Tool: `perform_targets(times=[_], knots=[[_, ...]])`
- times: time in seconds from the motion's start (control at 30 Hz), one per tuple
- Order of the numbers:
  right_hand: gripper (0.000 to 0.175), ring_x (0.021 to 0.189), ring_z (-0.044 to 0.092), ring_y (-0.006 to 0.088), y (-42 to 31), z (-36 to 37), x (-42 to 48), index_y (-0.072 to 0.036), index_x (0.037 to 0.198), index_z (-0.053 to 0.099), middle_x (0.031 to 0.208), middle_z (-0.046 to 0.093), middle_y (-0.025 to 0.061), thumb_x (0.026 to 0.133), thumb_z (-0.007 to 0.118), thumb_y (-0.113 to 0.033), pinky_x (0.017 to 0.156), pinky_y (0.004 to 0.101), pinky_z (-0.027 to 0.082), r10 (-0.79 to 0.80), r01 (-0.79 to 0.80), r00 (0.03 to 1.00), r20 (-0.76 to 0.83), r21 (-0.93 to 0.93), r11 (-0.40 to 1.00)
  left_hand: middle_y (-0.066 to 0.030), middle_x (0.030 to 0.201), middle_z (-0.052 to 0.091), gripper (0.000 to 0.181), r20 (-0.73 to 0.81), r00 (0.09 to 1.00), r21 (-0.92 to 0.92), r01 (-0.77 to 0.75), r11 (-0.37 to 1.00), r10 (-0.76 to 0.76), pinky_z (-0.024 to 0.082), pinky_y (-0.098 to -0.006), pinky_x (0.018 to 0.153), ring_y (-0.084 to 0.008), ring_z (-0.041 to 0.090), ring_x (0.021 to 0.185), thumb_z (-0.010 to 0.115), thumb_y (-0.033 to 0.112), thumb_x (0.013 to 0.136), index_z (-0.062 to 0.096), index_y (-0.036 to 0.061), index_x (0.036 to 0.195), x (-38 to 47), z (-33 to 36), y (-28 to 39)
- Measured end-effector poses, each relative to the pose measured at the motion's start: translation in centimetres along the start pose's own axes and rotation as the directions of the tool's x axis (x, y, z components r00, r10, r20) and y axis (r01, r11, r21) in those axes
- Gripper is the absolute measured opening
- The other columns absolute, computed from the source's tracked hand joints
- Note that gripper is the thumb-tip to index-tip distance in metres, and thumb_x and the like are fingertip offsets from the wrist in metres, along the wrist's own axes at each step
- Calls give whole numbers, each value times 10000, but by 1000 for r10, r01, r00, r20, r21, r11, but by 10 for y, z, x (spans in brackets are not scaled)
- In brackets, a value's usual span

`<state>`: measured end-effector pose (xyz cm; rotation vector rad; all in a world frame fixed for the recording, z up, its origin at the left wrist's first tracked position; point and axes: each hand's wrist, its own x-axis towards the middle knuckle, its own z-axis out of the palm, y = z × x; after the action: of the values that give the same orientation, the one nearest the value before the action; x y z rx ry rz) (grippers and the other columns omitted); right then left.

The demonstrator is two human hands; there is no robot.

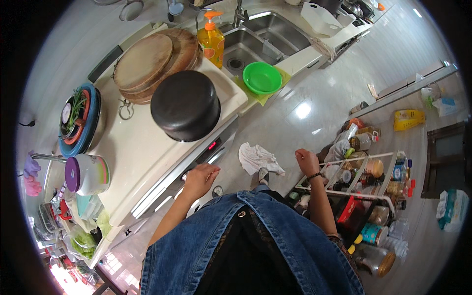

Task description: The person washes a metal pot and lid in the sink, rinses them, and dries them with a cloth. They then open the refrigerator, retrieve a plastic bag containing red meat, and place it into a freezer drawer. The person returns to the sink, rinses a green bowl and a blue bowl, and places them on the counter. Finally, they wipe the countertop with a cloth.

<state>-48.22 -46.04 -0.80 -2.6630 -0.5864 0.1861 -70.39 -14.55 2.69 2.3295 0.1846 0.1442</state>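
My left hand (201,180) hovers with nothing visible in it, fingers and thumb slightly apart, near the counter's front and a built-in appliance with a red display (212,145). On the right, my right hand (306,162) is raised with its fingers curled in. No object shows in it, and a dark beaded bracelet (314,176) circles the wrist. Between the hands, a white cloth (258,158) lies crumpled on the floor, with one shoe (263,175) at its edge. A black pot (184,105) rests bottom up on the counter (129,155) ahead of my left hand.
Round wooden boards (143,62) are stacked behind the pot. An orange soap bottle (211,40) and a green bowl (261,78) stand by the double sink (245,44). A white rack (363,173) with several jars is beside my right arm. Stacked basins (96,121) sit left.
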Motion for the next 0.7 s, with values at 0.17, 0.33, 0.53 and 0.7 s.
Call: perform_targets(times=[0.17, 0.33, 0.53, 0.7], knots=[[174, 652, 575, 321, 34, -3, 72, -67, 814, 613, 700, 607, 137, 797, 524, -215, 573, 393, 455, -74, 71, 997, 24, 112, 991, -85, 817, 615, 159, 34, 993, -160, 121, 980, -117, 471, -322, 643, -276, 587, 733, 560, 193, 806, 588, 54, 877, 66, 45, 24], [173, 584, 593, 190, 48, -16, 157, -20, 804, 583, 653, 602, 105, 820, 532, -184, 528, 297, 451, -113, 4, 970, 217, 448, 894, -93, 727, 587, 301, 85, 843, -756, 401, 516, -531, 472, -254, 497, -152, 595, 591, 542, 296, 853, 468, 15, 930, 191, 100, 55], [178, 557, 561, 103, 44, -34, 222, -6, 783, 577, 629, 581, 54, 854, 520, -158, 506, 237, 452, -336, 142, 902, 270, 550, 823, -147, 749, 567, 329, -70, 451, -875, 401, 272, -890, 487, -301, 438, -186, 591, 528, 570, 225, 819, 414, -14, 982, 315, 143, 14], [205, 603, 592, 135, 54, -29, 258, -33, 1022, 524, 729, 605, 75, 877, 487, -174, 493, 228, 456, -286, -98, 841, 459, 650, 754, -180, 780, 581, 313, -278, 455, -808, 366, 462, -846, 499, -342, 484, -254, 608, 605, 539, 68, 718, 456, -38, 1002, 335, 162, -4]])
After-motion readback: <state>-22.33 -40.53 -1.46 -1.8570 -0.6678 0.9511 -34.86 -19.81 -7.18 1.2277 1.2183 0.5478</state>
